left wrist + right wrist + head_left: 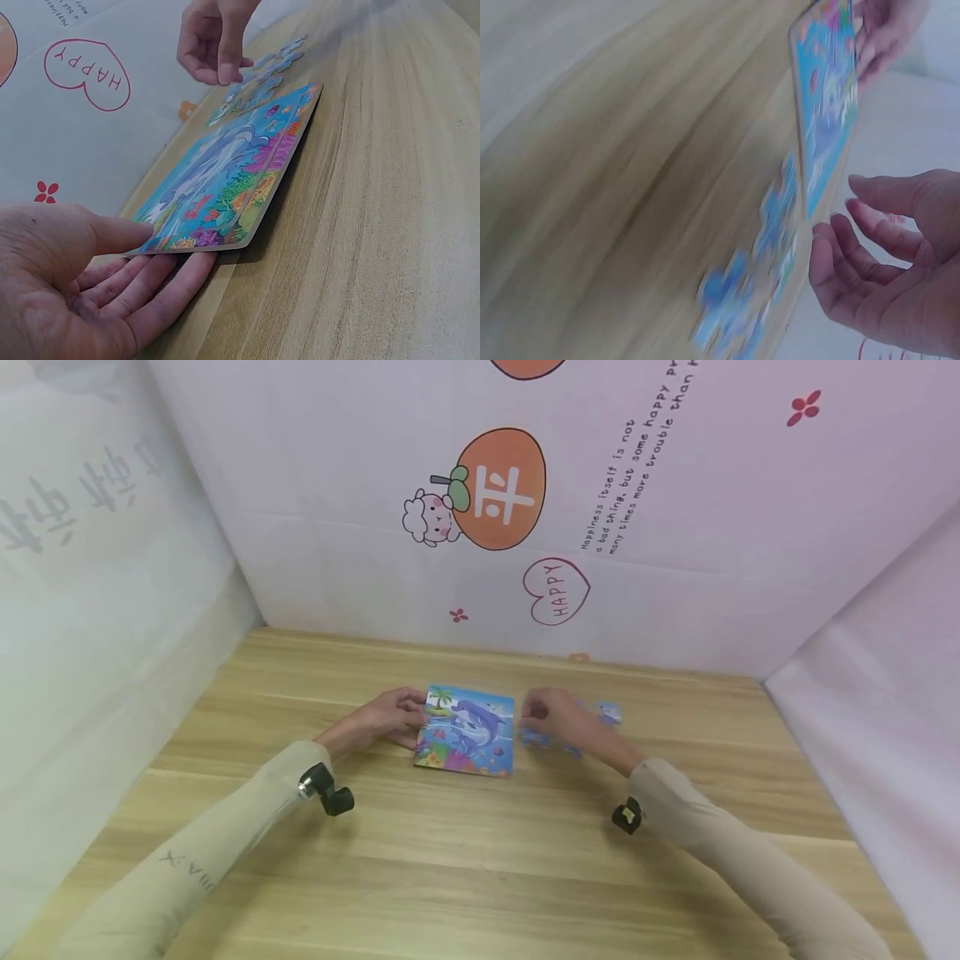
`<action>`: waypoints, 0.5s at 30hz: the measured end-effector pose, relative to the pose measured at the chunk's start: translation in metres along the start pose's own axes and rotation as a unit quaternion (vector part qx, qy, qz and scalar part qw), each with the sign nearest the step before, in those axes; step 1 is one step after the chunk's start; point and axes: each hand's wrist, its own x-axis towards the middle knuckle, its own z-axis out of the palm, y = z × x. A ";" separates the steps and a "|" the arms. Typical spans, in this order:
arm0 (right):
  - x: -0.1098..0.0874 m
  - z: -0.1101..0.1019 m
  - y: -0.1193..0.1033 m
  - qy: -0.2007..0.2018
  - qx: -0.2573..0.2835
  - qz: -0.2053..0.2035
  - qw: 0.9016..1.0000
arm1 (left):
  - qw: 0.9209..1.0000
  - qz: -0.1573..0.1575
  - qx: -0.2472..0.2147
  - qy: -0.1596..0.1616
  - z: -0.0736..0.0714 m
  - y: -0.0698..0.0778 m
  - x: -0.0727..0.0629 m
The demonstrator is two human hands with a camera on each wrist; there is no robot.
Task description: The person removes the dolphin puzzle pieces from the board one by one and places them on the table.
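A square dolphin jigsaw puzzle board (468,735), with a palm tree and coral in its picture, tilts at the middle of the table. At its left edge my left hand (97,285) grips it, thumb on the picture side and fingers underneath. Just past the opposite edge is my right hand (558,717), above loose blue jigsaw pieces (735,300). Its fingers (855,270) are loosely bent with a gap to the thumb, and nothing shows between them. In the head view this hand partly hides the pieces.
The wooden table (450,860) runs back to a white printed backdrop (337,560). White sheets (97,568) also close off both sides. A dark wrist camera (326,789) is strapped to the left sleeve, another dark camera (627,816) to the right one.
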 end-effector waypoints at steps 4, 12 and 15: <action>0.012 0.017 -0.019 -0.023 0.009 -0.047 0.999 | 1.000 -0.007 -0.017 -0.003 -0.001 0.000 -0.001; 0.027 0.043 -0.049 -0.058 -0.017 -0.060 0.996 | 0.999 -0.005 -0.034 -0.028 -0.004 0.004 -0.002; 0.031 0.051 -0.057 -0.070 -0.011 -0.070 0.995 | 0.999 -0.004 -0.034 -0.034 -0.006 0.003 -0.003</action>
